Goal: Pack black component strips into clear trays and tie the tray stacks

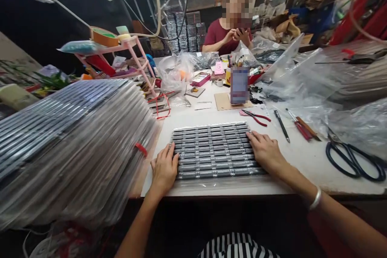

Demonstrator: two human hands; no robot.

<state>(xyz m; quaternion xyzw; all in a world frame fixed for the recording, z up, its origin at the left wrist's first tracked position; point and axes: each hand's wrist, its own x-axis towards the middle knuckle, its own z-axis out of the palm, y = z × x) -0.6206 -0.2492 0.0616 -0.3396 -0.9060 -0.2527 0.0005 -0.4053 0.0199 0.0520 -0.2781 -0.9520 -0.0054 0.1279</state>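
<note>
Fingers of the left hand point(165, 168) lay spread and flat against the left edge of a row of packaged strips point(215, 150); fingers of the right hand point(266, 151) lay likewise spread on its right edge, neither hand closed around anything. The strips, dark, narrow and ribbed with small pale markings, sat side by side in glossy clear wrapping near the front middle of the white tabletop point(302, 157). Judged light and thin singly, somewhat flexible, and slippery in their film; likely to slide apart unless pressed in from both ends, as the hands bracketed them. At left, a tall leaning stack of wrapped bundles point(69, 145), shiny and soft-cornered. Beyond the row: red-handled pliers point(256, 117), a black pen point(282, 125), a red-handled screwdriver point(299, 125). Far right, black-handled scissors point(353, 160), steel-bladed. Crumpled clear plastic bags point(302, 76) behind. Across the tabletop, a seated person in a dark red shirt point(222, 36).
</note>
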